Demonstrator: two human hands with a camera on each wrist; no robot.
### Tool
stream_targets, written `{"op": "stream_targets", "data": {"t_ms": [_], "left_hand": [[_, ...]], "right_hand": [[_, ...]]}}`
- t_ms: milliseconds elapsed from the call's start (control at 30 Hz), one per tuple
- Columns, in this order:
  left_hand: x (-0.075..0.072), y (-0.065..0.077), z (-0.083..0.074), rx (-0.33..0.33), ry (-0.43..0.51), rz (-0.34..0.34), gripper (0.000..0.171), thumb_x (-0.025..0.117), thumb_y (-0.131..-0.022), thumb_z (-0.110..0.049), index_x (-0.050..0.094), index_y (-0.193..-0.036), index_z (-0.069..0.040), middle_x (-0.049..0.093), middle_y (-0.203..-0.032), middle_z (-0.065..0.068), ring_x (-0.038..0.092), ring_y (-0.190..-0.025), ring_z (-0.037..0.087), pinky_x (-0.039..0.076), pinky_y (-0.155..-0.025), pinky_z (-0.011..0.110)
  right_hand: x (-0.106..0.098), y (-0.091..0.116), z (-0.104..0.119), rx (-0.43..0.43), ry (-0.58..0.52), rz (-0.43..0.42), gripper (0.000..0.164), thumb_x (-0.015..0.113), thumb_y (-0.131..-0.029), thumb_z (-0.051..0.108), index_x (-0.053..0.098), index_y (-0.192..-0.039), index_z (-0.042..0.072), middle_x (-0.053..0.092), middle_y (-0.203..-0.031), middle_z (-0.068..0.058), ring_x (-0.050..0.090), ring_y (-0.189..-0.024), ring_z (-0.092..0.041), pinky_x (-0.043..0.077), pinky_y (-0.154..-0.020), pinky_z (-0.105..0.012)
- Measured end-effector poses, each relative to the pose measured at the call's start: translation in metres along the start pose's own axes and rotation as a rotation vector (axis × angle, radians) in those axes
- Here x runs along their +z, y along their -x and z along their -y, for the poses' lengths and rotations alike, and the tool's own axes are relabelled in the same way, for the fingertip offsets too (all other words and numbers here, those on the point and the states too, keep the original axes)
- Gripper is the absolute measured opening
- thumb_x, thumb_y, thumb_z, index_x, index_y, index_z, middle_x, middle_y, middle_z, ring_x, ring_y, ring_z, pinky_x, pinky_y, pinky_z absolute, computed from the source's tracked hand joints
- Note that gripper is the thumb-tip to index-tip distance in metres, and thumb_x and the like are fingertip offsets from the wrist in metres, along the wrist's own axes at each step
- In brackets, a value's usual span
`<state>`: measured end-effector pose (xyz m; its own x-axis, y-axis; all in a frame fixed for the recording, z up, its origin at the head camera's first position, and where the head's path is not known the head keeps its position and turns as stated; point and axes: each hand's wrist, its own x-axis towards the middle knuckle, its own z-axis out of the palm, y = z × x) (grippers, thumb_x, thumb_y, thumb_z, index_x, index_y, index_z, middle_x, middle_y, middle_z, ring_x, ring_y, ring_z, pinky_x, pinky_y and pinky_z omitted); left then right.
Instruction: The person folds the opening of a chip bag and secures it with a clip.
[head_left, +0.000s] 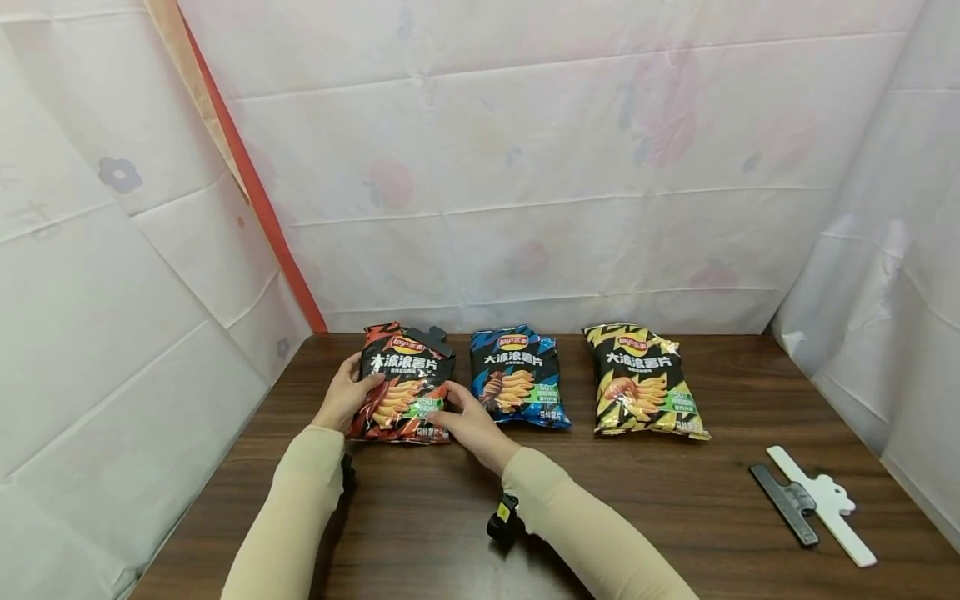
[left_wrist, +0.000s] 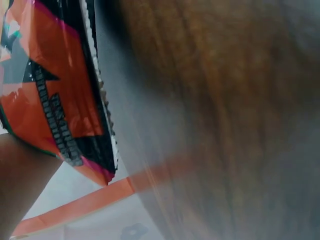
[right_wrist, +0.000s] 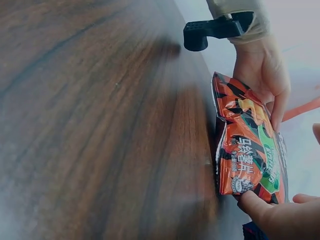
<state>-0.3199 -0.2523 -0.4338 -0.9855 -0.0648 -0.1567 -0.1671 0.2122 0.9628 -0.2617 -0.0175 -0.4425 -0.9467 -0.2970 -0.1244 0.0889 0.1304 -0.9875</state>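
A red bag of potato chips (head_left: 401,400) stands at the left of the table, held between both hands. My left hand (head_left: 347,396) grips its left side with the thumb across the front. At its lower right side, my right hand (head_left: 474,423) holds the bag with the thumb on the front. A black clip (head_left: 430,340) sits on the bag's top edge, towards the right. In the left wrist view the crimped bottom edge of the chip bag (left_wrist: 65,95) shows close up. The right wrist view has the left hand (right_wrist: 262,72) and right hand (right_wrist: 280,217) at opposite sides.
Just right of the red bag lies a blue chip bag (head_left: 517,379), and farther right a yellow one (head_left: 645,383). A black clip (head_left: 783,502) and a white clip (head_left: 825,508) lie at the right of the brown table (head_left: 420,533). Pale cloth (head_left: 525,167) hangs behind.
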Motion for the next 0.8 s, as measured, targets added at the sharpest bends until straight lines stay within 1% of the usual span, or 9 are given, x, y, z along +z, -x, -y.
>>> {"op": "stream_targets", "data": {"t_ms": [100, 200, 300, 400, 633, 800], "left_hand": [[0.001, -0.002, 0.0, 0.005, -0.008, -0.026, 0.073, 0.055, -0.101, -0.017, 0.01, -0.158, -0.011, 0.03, -0.157, 0.023, 0.047, -0.128, 0.032, 0.049, -0.089, 0.029], [0.001, -0.004, -0.001, 0.012, -0.028, -0.049, 0.071, 0.054, -0.101, -0.014, 0.011, -0.158, -0.008, 0.028, -0.157, 0.025, 0.042, -0.132, 0.034, 0.043, -0.1, 0.038], [0.0, -0.005, -0.001, 0.0, -0.033, -0.061, 0.071, 0.052, -0.102, -0.014, 0.009, -0.158, -0.009, 0.028, -0.157, 0.025, 0.041, -0.134, 0.036, 0.039, -0.105, 0.045], [0.001, -0.006, -0.001, -0.011, -0.033, -0.071, 0.071, 0.052, -0.102, -0.014, 0.009, -0.158, -0.01, 0.028, -0.157, 0.025, 0.041, -0.133, 0.036, 0.039, -0.106, 0.048], [0.002, -0.013, -0.002, -0.045, -0.017, -0.096, 0.072, 0.053, -0.101, -0.014, 0.009, -0.158, -0.011, 0.03, -0.156, 0.025, 0.043, -0.132, 0.036, 0.04, -0.105, 0.047], [0.003, -0.018, -0.002, -0.048, -0.029, -0.109, 0.072, 0.053, -0.101, -0.014, 0.01, -0.158, -0.011, 0.029, -0.156, 0.025, 0.042, -0.133, 0.037, 0.039, -0.107, 0.049]], "right_hand": [[0.002, -0.001, 0.001, 0.015, 0.009, -0.006, 0.071, 0.066, -0.094, 0.027, 0.031, -0.154, 0.015, 0.034, -0.157, -0.015, 0.03, -0.146, -0.034, 0.03, -0.114, -0.055], [0.003, -0.003, 0.002, 0.025, 0.013, -0.004, 0.07, 0.064, -0.095, 0.028, 0.029, -0.155, 0.015, 0.033, -0.157, -0.014, 0.03, -0.146, -0.034, 0.031, -0.114, -0.055], [0.003, -0.005, 0.002, 0.029, 0.008, 0.005, 0.07, 0.063, -0.096, 0.029, 0.029, -0.155, 0.014, 0.032, -0.158, -0.014, 0.029, -0.147, -0.033, 0.031, -0.114, -0.054], [0.003, -0.007, 0.002, 0.032, -0.002, 0.02, 0.07, 0.061, -0.097, 0.029, 0.027, -0.155, 0.012, 0.029, -0.16, -0.013, 0.026, -0.148, -0.033, 0.029, -0.115, -0.054], [0.004, -0.01, 0.002, 0.028, -0.056, 0.046, 0.071, 0.06, -0.097, 0.025, 0.023, -0.157, 0.01, 0.022, -0.162, -0.014, 0.021, -0.15, -0.032, 0.027, -0.117, -0.053], [0.006, -0.009, 0.004, 0.033, -0.097, 0.054, 0.073, 0.059, -0.098, 0.023, 0.019, -0.157, 0.01, 0.018, -0.164, -0.013, 0.022, -0.149, -0.035, 0.027, -0.118, -0.051]]}}
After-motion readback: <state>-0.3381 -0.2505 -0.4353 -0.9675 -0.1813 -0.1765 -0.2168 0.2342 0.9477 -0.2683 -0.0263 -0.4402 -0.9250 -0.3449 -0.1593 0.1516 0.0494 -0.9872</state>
